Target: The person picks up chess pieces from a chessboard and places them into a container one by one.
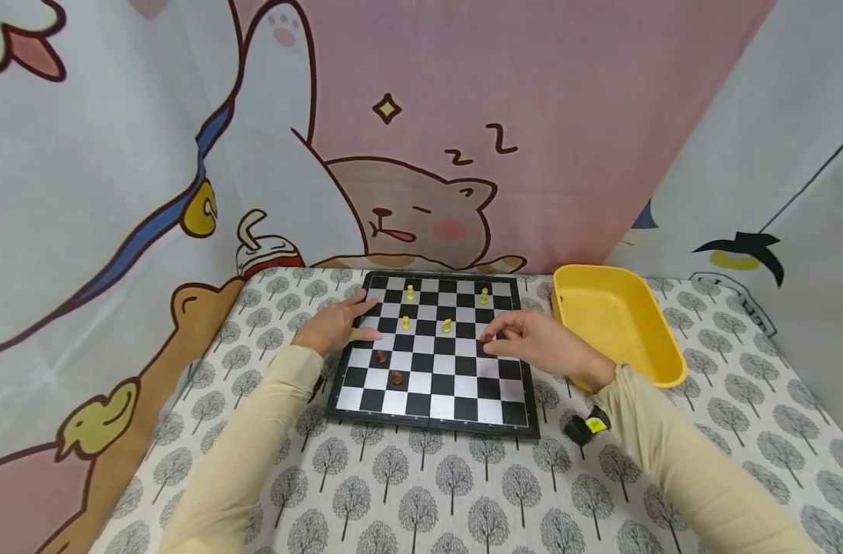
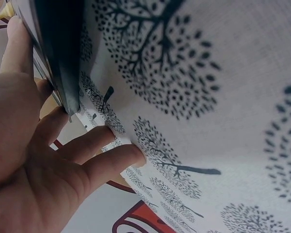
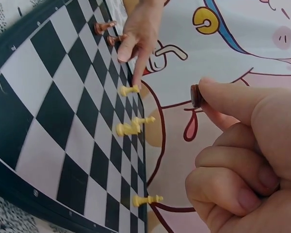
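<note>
A black-and-white chessboard [image 1: 456, 385] lies on the table. My left hand [image 1: 328, 327] rests at its left edge, fingers extended. In the left wrist view, the thumb lies against the board and other fingers spread beside it over the cloth. Above the board's right side, my right hand [image 1: 539, 338] pinches a small brown chess piece [image 3: 196, 97] between thumb and index finger; its base shows and the rest is hidden by the fingers. Two brown pieces [image 1: 397, 378] stand near the left front. Several pale yellow pieces [image 1: 447, 325], one a knight, stand farther back.
A yellow plastic tray [image 1: 604, 308] stands right of the board, behind my right forearm. Tree-print cloth [image 1: 421, 508] covers the table. A cartoon-print curtain [image 1: 546, 92] hangs behind. Beside the right wrist is a black object with a yellow-green label [image 1: 597, 423].
</note>
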A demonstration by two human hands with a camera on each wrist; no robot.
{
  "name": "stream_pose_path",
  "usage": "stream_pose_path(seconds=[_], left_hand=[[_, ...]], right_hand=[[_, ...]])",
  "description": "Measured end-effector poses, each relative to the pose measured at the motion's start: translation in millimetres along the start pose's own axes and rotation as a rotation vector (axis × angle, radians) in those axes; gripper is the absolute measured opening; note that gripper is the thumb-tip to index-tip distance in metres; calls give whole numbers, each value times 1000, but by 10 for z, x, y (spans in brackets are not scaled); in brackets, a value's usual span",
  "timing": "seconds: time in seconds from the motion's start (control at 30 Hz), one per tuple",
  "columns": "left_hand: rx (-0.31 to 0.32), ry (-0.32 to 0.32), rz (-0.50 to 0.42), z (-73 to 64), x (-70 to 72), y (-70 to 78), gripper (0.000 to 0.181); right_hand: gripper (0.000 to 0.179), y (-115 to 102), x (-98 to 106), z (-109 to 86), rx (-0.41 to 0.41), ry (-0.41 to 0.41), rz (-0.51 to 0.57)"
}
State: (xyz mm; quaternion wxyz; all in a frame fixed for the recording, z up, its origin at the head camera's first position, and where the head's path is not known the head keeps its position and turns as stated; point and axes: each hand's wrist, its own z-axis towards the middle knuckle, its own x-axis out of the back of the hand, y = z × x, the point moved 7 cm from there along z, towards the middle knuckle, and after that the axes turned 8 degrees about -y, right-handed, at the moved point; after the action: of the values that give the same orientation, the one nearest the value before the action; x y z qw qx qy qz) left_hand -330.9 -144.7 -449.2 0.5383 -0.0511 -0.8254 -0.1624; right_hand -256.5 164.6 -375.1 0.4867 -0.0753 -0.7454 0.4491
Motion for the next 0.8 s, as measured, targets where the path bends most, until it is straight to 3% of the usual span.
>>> stream_pose_path(seconds=[0.4, 0.8], left_hand=[[7, 3, 4, -9, 2, 9, 82], [4, -7, -2, 3, -8, -3, 82]], right_hand=[[18, 67, 313, -52, -137, 61, -15], [31, 150, 676, -100, -194, 124, -92]])
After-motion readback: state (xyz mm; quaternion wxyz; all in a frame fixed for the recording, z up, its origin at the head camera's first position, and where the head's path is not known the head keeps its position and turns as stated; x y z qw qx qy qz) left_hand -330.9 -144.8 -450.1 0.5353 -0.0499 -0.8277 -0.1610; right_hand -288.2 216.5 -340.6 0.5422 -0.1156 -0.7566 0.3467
